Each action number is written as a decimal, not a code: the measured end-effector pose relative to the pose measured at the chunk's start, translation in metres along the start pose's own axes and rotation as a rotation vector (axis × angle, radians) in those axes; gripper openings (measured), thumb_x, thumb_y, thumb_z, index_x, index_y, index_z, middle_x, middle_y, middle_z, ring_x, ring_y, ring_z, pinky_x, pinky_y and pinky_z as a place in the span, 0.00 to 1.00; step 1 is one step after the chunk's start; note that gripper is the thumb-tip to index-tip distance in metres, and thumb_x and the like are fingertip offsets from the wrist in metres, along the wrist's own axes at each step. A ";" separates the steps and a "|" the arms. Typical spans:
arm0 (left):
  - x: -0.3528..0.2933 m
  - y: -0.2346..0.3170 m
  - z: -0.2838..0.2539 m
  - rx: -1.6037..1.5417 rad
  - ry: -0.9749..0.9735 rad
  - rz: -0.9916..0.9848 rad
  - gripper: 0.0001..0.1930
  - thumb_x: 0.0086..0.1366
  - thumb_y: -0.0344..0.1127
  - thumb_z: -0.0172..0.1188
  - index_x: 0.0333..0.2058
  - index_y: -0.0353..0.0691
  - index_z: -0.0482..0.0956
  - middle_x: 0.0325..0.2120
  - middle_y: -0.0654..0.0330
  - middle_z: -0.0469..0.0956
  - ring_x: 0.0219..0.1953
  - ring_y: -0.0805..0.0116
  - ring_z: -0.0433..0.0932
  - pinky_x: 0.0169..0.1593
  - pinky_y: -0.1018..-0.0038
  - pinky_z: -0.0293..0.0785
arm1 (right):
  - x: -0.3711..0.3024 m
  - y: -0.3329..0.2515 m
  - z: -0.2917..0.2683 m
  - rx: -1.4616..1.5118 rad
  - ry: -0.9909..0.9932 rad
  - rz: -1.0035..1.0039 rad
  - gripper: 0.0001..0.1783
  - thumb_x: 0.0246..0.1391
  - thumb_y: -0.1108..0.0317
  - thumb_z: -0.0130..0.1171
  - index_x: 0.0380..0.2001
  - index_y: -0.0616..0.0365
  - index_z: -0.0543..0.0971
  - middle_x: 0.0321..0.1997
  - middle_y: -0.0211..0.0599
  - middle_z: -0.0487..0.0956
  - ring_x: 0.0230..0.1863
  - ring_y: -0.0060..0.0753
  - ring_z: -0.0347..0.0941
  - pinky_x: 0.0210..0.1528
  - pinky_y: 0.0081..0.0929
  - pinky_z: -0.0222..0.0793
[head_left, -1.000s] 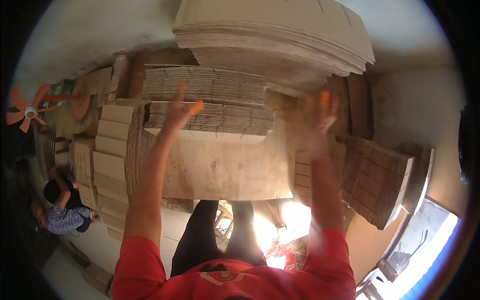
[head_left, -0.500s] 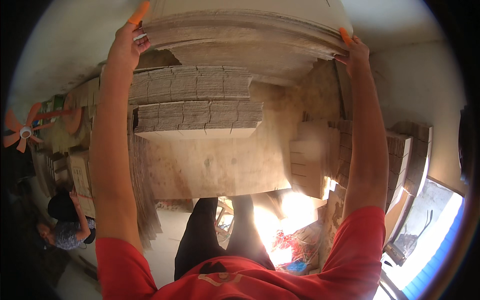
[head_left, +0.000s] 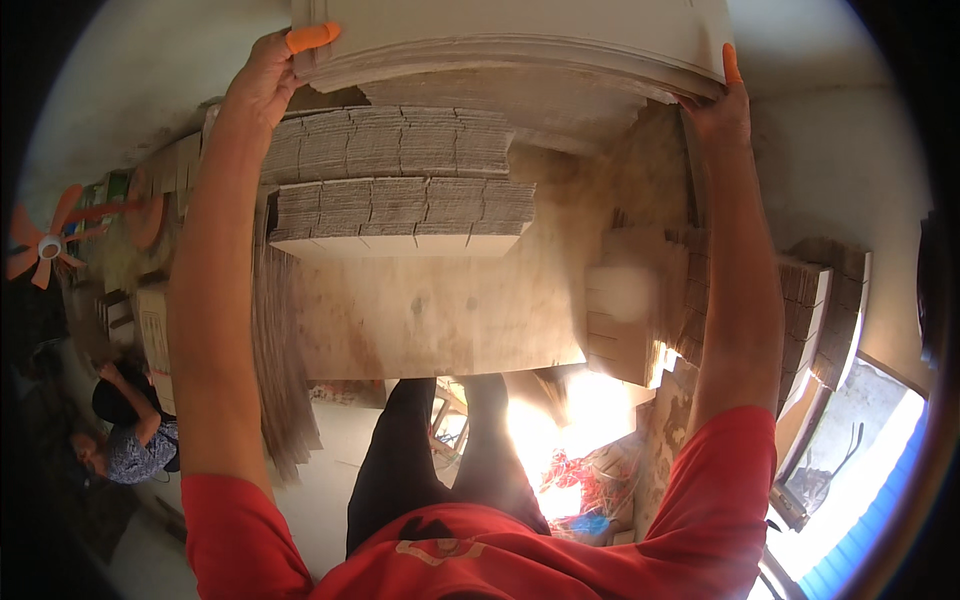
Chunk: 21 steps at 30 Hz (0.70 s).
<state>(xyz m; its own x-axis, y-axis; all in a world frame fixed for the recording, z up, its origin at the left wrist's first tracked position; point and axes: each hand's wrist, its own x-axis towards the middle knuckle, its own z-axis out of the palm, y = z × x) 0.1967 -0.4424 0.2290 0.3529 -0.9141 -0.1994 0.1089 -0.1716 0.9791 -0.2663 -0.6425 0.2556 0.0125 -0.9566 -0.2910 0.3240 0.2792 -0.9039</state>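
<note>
Gripping wide cardboard sheets (head_left: 530,30) high, toward the worktop's (head_left: 440,325) far edge, with left hand (head_left: 265,82) and right hand (head_left: 724,115) at opposite near corners, thumbs above, fingers curled beneath, presumably against sagging.

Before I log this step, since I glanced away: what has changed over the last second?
The left hand moved forward and left, the right hand forward and right; both took hold of the large cardboard sheets, one at each end. The two slotted cardboard stacks stayed on the wooden table.
</note>
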 end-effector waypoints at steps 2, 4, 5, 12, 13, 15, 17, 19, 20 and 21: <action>0.000 -0.007 -0.007 -0.016 -0.064 0.058 0.24 0.50 0.42 0.66 0.43 0.35 0.74 0.34 0.62 0.76 0.37 0.75 0.73 0.47 0.76 0.68 | -0.002 -0.001 0.008 0.027 0.088 0.068 0.35 0.48 0.56 0.64 0.57 0.56 0.65 0.60 0.43 0.63 0.58 0.48 0.61 0.55 0.53 0.62; 0.000 -0.005 -0.002 -0.031 -0.083 0.100 0.27 0.51 0.42 0.66 0.47 0.33 0.71 0.38 0.62 0.74 0.40 0.77 0.72 0.49 0.77 0.66 | -0.003 -0.003 0.011 0.031 0.170 0.079 0.34 0.47 0.56 0.65 0.56 0.56 0.66 0.60 0.43 0.63 0.58 0.49 0.61 0.55 0.52 0.63; -0.003 -0.005 0.000 -0.024 -0.082 0.113 0.28 0.50 0.41 0.67 0.47 0.33 0.70 0.38 0.62 0.74 0.40 0.76 0.72 0.49 0.77 0.66 | -0.004 -0.004 0.007 0.072 0.146 0.064 0.34 0.47 0.56 0.65 0.56 0.56 0.66 0.60 0.42 0.63 0.58 0.48 0.61 0.55 0.52 0.62; -0.047 0.001 -0.003 -0.047 -0.027 0.207 0.28 0.45 0.33 0.68 0.47 0.32 0.70 0.38 0.61 0.74 0.41 0.72 0.72 0.45 0.76 0.69 | -0.066 -0.003 -0.006 0.209 -0.031 -0.161 0.28 0.55 0.57 0.58 0.56 0.54 0.65 0.58 0.40 0.65 0.58 0.46 0.62 0.56 0.53 0.64; -0.063 0.003 0.000 -0.077 -0.029 0.197 0.28 0.44 0.31 0.68 0.46 0.32 0.70 0.37 0.60 0.74 0.40 0.72 0.72 0.44 0.75 0.69 | -0.077 -0.001 -0.015 0.234 -0.062 -0.184 0.25 0.57 0.58 0.56 0.55 0.54 0.66 0.56 0.37 0.68 0.56 0.44 0.64 0.55 0.50 0.65; -0.091 -0.004 -0.009 -0.042 -0.088 0.286 0.21 0.48 0.30 0.65 0.42 0.30 0.72 0.34 0.60 0.76 0.34 0.74 0.74 0.39 0.78 0.72 | -0.098 0.014 -0.054 0.362 -0.246 -0.067 0.21 0.56 0.57 0.56 0.50 0.51 0.70 0.52 0.32 0.72 0.52 0.37 0.68 0.50 0.39 0.68; -0.114 -0.011 -0.016 0.013 -0.065 0.282 0.17 0.49 0.28 0.63 0.39 0.30 0.73 0.31 0.60 0.77 0.29 0.75 0.75 0.36 0.79 0.73 | -0.124 0.034 -0.078 0.315 -0.363 0.054 0.35 0.46 0.58 0.66 0.57 0.51 0.66 0.59 0.35 0.67 0.60 0.44 0.61 0.57 0.47 0.62; -0.129 -0.020 -0.019 0.078 0.030 0.178 0.17 0.48 0.28 0.62 0.38 0.31 0.73 0.31 0.61 0.76 0.28 0.74 0.75 0.35 0.77 0.73 | -0.137 0.056 -0.098 0.323 -0.242 0.150 0.48 0.31 0.73 0.73 0.59 0.54 0.62 0.62 0.40 0.63 0.64 0.52 0.55 0.64 0.64 0.47; -0.130 -0.028 -0.024 0.159 -0.001 0.167 0.17 0.48 0.28 0.61 0.39 0.31 0.73 0.31 0.61 0.76 0.28 0.74 0.75 0.36 0.77 0.73 | -0.136 0.067 -0.098 0.286 -0.288 0.153 0.47 0.32 0.74 0.72 0.59 0.55 0.62 0.62 0.40 0.63 0.64 0.51 0.54 0.64 0.65 0.48; -0.131 -0.038 -0.032 0.241 -0.033 0.154 0.17 0.48 0.28 0.60 0.39 0.32 0.73 0.31 0.61 0.76 0.29 0.74 0.75 0.36 0.76 0.73 | -0.135 0.077 -0.097 0.250 -0.332 0.156 0.47 0.32 0.75 0.72 0.59 0.55 0.62 0.61 0.40 0.63 0.64 0.51 0.54 0.64 0.65 0.48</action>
<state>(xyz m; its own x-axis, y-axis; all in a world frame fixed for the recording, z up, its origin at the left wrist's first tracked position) 0.1761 -0.3045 0.2167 0.3173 -0.9470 -0.0502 -0.1689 -0.1086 0.9796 -0.3350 -0.4833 0.1948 0.3692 -0.8908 -0.2648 0.5122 0.4328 -0.7418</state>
